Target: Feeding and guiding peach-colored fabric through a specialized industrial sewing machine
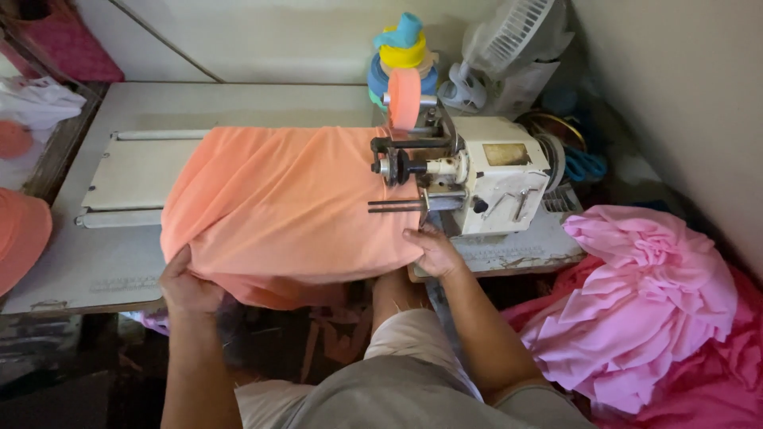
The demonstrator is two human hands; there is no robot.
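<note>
small tan rectangular label (pixel 507 154) on cream sewing machine (pixel 509 191) top

Matt orange cloth (pixel 286 206); machine (pixel 493 175) probably painted metal.
</note>
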